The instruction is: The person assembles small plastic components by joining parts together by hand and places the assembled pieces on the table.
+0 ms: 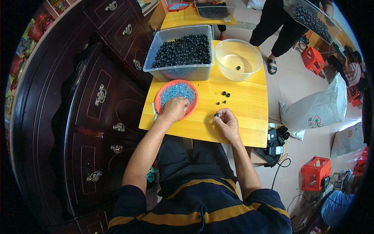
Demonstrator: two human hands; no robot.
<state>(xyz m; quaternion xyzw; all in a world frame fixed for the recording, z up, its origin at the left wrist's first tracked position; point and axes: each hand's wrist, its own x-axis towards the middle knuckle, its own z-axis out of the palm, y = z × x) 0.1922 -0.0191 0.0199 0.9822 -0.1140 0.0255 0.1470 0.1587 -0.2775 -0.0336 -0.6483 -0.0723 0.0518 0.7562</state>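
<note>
My left hand [176, 108] reaches over the near rim of a round red tray [196, 105] filled with tiny silvery-blue metal pieces [177, 91]. Its fingers are bent together among them, and what they pinch is hidden. At the table's front, my right hand [227, 123] holds a small round black plastic part [216, 115] between thumb and forefinger. Several more black parts [226, 94] lie loose on the yellow table [245, 105] just beyond that hand. A clear round tub [255, 66] at the far right has one black part inside.
A large clear bin [179, 73] heaped with black parts stands behind the red tray. Dark wooden drawers [97, 128] rise close on the left. A person [278, 29] stands beyond, carrying another bin [311, 23]. White sacks [317, 103] and red stools [316, 171] are on the right.
</note>
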